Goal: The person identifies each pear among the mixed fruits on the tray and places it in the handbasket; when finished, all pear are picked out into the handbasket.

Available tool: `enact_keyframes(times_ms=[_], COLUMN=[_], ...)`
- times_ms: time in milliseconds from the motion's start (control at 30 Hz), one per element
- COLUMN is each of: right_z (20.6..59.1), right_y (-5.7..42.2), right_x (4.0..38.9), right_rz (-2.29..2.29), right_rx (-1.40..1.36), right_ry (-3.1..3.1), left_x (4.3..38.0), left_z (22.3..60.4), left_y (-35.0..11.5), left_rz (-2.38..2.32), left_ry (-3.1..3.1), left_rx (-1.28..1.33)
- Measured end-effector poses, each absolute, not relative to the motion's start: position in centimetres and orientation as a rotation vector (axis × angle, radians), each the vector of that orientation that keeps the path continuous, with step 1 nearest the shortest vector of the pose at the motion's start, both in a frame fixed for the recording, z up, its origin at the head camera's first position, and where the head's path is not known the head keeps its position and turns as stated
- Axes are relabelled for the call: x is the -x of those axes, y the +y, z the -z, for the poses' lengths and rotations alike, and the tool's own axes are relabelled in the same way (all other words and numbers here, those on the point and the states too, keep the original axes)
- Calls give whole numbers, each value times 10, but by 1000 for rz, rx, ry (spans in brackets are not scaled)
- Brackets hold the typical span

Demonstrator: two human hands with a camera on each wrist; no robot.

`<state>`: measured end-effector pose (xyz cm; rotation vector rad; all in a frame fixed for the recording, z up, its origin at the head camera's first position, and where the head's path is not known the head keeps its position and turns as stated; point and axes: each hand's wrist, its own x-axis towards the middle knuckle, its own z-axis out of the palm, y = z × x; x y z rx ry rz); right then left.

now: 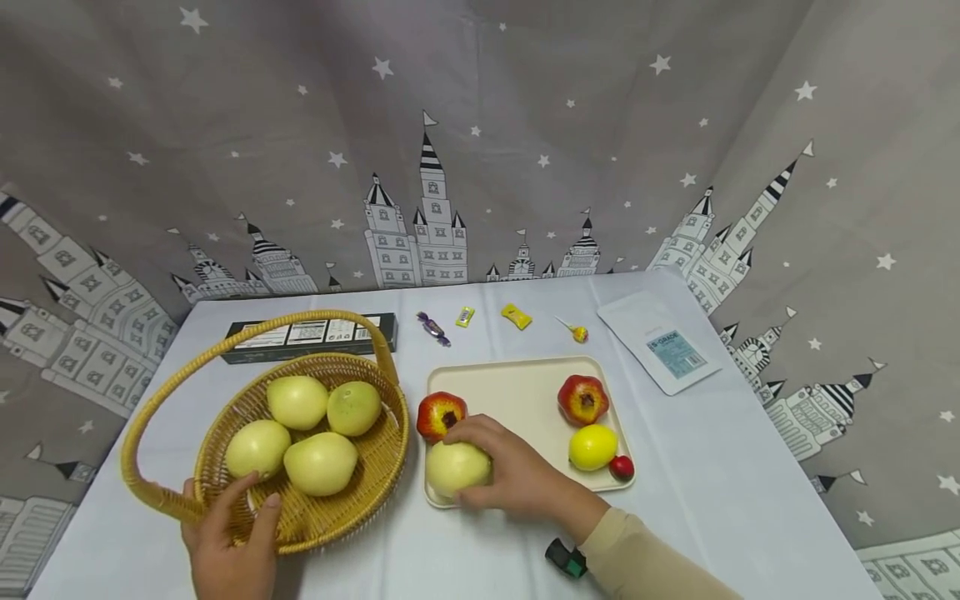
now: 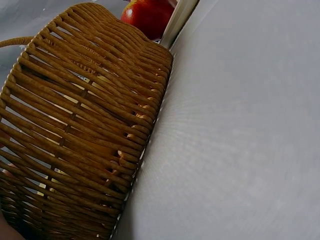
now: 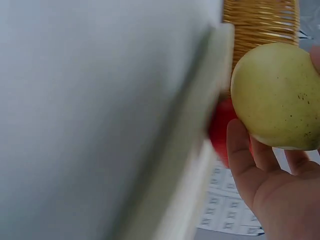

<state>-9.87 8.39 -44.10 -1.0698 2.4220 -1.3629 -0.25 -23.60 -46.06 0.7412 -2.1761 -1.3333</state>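
My right hand [image 1: 513, 471] grips a round pale yellow-green fruit [image 1: 457, 468] over the near left corner of a cream tray [image 1: 517, 383]. In the right wrist view, brown specks show on the fruit [image 3: 277, 95] and fingers curve beneath it. My left hand [image 1: 228, 542] holds the near left rim of a wicker basket [image 1: 375, 492] with fingers over its edge. Several similar fruits [image 1: 321, 463] lie inside. The basket's woven side [image 2: 85, 120] fills much of the left wrist view, hiding most of that hand.
On the tray sit two red-yellow pomegranates [image 1: 583, 400], a lemon [image 1: 593, 447] and a small red fruit [image 1: 621, 467]. Behind are a dark box [image 1: 341, 329], wrapped candies [image 1: 516, 316] and a lollipop [image 1: 579, 333]. A white pouch [image 1: 660, 342] lies at right.
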Motion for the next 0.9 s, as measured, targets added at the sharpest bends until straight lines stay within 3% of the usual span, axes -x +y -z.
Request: enact_keyframes(times_ms=[233,467,900], right_z=[396,358,355], right_y=[59,0,-114], right_x=[113,131,165], right_rz=[1426,1318,962], right_rx=[1192,1315,1076], right_ry=[2388,2368,2483], left_x=[4,2,1], left_z=[462,466,464], left_y=[-237,-239,-241], left_rz=[1318,1321,1333], left_ry=[-2181,-2169,-2164], left_rx=[-724,-676,-639])
